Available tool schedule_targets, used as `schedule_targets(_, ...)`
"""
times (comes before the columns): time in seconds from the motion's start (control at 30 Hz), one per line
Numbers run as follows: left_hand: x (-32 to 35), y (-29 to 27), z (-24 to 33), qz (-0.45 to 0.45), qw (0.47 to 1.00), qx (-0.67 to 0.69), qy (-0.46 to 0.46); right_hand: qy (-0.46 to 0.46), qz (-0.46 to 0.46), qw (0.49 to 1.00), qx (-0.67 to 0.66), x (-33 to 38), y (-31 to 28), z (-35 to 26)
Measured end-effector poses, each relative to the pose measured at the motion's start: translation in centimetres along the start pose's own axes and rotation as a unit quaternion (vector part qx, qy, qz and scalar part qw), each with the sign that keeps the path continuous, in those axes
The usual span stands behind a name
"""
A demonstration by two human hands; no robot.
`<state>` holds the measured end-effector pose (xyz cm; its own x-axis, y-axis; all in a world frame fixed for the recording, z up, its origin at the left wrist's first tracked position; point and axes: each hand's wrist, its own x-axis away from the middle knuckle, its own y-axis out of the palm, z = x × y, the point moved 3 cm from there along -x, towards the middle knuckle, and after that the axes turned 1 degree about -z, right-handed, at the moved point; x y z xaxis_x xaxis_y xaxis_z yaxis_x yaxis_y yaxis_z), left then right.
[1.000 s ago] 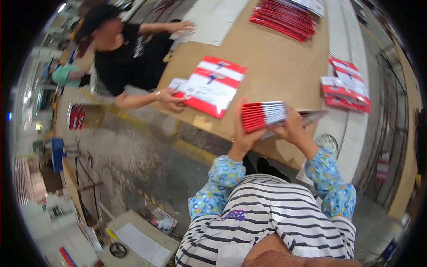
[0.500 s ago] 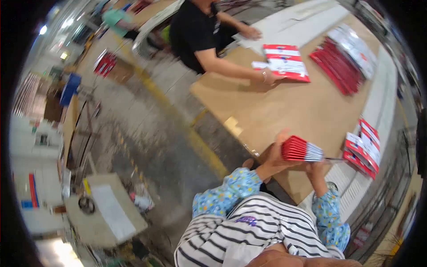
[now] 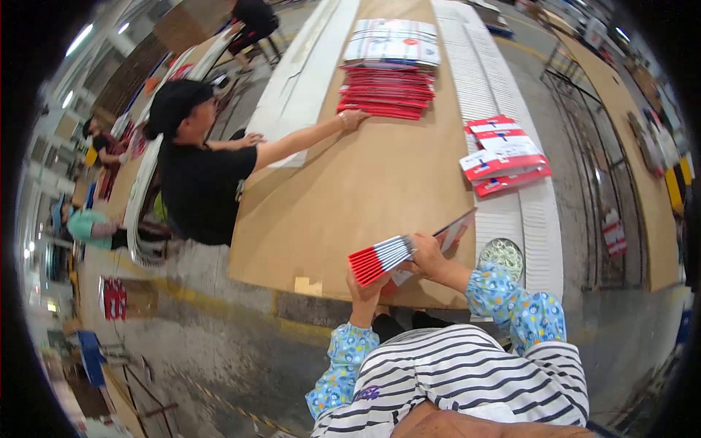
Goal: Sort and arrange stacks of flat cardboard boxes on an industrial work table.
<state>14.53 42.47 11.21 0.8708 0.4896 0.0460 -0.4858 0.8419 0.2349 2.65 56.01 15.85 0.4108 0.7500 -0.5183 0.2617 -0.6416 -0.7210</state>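
A thick bundle of flat red-and-white packets (image 3: pixel 378 260) is held above the near end of the brown board, its edges facing up. My left hand (image 3: pixel 364 293) is closed round the red end from below; the bundle hides part of its fingers. On the pale end, the fingers of my right hand (image 3: pixel 429 257) are closed over the packets. Beyond the right hand, a flat panel with a dark edge (image 3: pixel 456 228) sticks out toward the right. How it joins the bundle I cannot tell.
On the brown board (image 3: pixel 321 197), a co-worker in black (image 3: pixel 201 168) reaches to a tall stack of red packets (image 3: pixel 387 91). More red-and-white packets (image 3: pixel 505 157) lie on the white ribbed strip at right. A round tin of pale green rings (image 3: pixel 502 257) stands nearer me.
The view has swung round to the right. My hands have tilted the bundle, red end now lower left. The co-worker's hand has gone from a red-and-white packet to the stack.
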Motion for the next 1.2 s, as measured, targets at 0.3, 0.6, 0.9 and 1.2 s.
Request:
schedule_targets(0.3,-2.3,0.7,3.3,0.0,0.999,0.021,0.03,0.009,0.046,0.999,0.019,-2.2,1.0,0.5)
schedule_targets(0.6,-3.1,1.5,4.1,-0.008,0.993,-0.056,0.102,0.066,0.021,0.997,0.037,-1.5,0.5,0.5)
schedule_targets(0.9,-5.2,0.1,1.8,-0.002,0.995,-0.054,0.086,0.083,-0.004,0.996,-0.02,-2.1,-0.5,1.3)
schedule_targets(1.2,-5.3,-0.9,4.8,0.005,0.995,-0.084,0.063,0.049,0.052,0.995,-0.066,-3.7,1.6,0.5)
